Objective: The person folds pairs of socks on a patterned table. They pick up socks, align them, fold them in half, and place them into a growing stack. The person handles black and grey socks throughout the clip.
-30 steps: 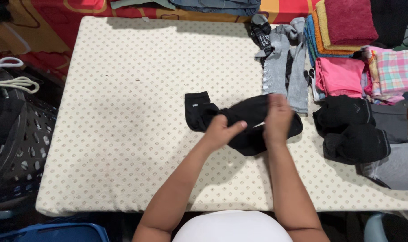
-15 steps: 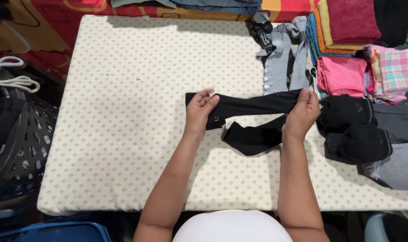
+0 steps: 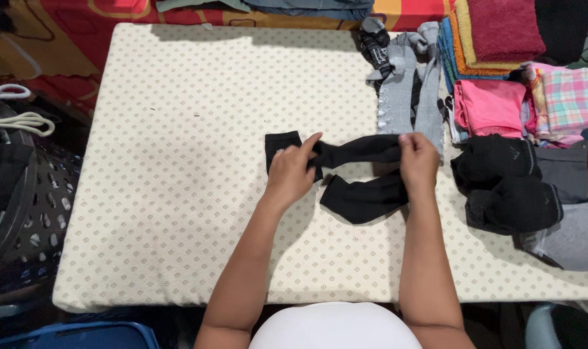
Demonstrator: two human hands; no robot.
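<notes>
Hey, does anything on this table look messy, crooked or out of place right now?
Mostly tidy. The black socks between the left hand and right hand lie uneven, one angled below the other. The grey socks sprawl loosely beside the neat folded stack.

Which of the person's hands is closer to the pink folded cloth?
The right hand. It grips the black sock just left of the pink folded cloth, while the left hand holds the sock's far end, further left.

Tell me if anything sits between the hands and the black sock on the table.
Nothing visible does. The left hand presses on the black sock near its left end, and the right hand grips its right end. A second black sock lies just below, between the hands.
</notes>
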